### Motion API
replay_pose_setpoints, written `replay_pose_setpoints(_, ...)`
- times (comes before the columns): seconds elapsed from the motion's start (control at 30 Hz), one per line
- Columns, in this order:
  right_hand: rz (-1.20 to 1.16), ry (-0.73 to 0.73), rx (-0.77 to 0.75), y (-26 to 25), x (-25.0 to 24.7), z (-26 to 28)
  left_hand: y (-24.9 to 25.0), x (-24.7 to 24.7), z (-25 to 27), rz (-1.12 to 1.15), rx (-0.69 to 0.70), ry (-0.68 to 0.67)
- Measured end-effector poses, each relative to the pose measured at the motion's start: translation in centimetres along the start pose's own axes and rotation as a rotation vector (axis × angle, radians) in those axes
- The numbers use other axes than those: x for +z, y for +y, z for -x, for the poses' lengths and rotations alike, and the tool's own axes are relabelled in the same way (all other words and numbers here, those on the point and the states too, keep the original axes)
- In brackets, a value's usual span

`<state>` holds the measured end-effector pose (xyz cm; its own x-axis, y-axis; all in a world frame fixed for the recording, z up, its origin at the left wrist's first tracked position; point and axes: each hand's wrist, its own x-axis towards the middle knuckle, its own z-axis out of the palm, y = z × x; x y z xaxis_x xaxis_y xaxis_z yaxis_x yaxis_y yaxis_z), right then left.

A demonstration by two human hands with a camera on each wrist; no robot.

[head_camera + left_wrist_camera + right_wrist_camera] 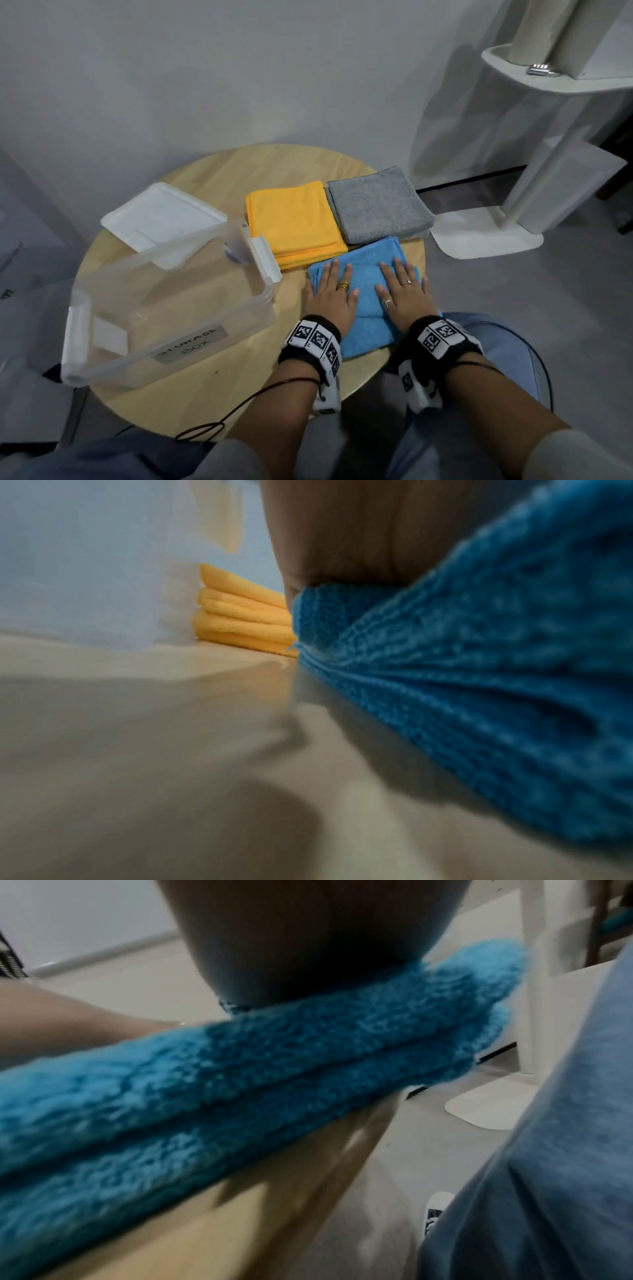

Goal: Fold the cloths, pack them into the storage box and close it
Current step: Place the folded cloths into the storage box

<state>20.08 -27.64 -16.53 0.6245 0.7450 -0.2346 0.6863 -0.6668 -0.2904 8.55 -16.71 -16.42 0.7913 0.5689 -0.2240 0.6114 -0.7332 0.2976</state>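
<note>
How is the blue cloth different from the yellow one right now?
The blue cloth lies at the table's near edge, under the left hand and right hand, both pressing flat; the yellow cloth sits farther back, untouched, beside the storage box. Both are folded and still outside the box.

black marker-tagged wristbands (313,337), gold rings (342,286)

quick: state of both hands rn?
Left hand: open, pressing flat on the blue cloth.
Right hand: open, flat on the same cloth.
</note>
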Motion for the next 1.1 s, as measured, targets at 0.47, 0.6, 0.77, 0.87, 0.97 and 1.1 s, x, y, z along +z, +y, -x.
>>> replay_pose_setpoints(0.47, 0.297, -0.191, -0.045, -2.3, -6.6, -2.8, -1.6, -3.4, 1.6, 0.514, -0.396, 0.106)
replay_pose_setpoints(0.6, 0.153, -0.160, -0.061, -2.0, -7.1, -1.3, -1.4, -4.0, 2.3, 0.573, -0.345, 0.106)
replay_pose_setpoints(0.77, -0.069, -0.126, -0.104, -2.3, -9.5, 1.4, -1.3, -6.8, 5.2, 0.822, -0.114, 0.218)
replay_pose_setpoints(0.87, -0.381, -0.132, -0.227, -5.1, -11.6, 4.0, -3.4, -10.2, 7.3, 1.088, 0.011, 0.433)
replay_pose_setpoints(0.97, -0.653, -0.193, -0.363, -11.0, -12.8, 6.0, -6.9, -14.5, 9.4, 1.203, -0.014, 0.664)
replay_pose_setpoints(1.1, -0.825, -0.353, -0.425, -20.7, -11.8, 6.1, -13.5, -19.7, 11.7, 0.972, -0.036, 0.855)
